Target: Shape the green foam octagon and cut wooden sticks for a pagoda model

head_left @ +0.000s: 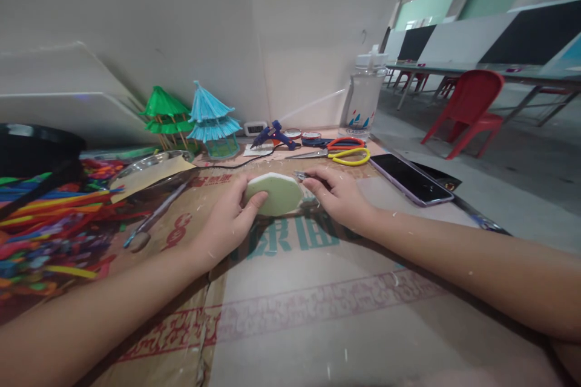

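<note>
Between the thumb and fingers of my left hand (229,217) is a pale green many-sided disc (275,195) with a white edge. It is held tilted up above the cardboard work surface (290,326). My right hand (340,196) is closed just right of the disc, thumb and forefinger pinching a small silvery metal piece (300,175). The metal piece is near the disc's right edge; its kind is too small and blurred to make out. My right hand's other fingers are curled and partly hidden.
Behind my hands lie a blue glue gun (275,135) and scissors (348,153). A water bottle (362,100) and a phone (412,179) are at right. Green (166,103) and blue (212,110) paper-roofed models, a metal bowl (136,167) and colourful strips (49,217) are at left.
</note>
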{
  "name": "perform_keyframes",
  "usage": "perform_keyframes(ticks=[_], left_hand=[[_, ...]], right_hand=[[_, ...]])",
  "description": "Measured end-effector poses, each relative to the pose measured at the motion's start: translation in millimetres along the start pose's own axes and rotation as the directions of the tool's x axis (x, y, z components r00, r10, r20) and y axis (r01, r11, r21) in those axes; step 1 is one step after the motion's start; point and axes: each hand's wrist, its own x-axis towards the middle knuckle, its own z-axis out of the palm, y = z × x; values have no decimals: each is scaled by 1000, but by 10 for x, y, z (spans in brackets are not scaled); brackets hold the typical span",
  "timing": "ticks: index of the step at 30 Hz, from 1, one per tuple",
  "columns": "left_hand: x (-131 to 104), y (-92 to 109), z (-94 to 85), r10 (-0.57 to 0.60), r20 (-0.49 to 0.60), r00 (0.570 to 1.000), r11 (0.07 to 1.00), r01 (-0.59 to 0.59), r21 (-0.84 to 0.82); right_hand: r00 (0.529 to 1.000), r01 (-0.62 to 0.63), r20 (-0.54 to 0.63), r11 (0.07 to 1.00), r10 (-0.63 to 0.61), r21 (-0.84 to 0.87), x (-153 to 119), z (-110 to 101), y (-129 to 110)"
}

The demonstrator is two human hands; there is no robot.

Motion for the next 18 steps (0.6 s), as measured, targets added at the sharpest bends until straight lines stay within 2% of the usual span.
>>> perform_keyframes(ticks=[3, 9, 18], left_hand=[[8, -34, 4, 2, -12, 1000, 1000, -3, -19], [18, -77, 16, 4, -32, 999, 999, -5, -34], [3, -73, 2, 47, -16, 999, 999, -47, 4]], right_hand=[[999, -30, -16, 999, 30, 25, -9, 5, 10], [993, 121, 9, 992, -121, -32, -48, -17, -26], [981, 192, 41, 980, -191, -41, -46, -40, -46]])
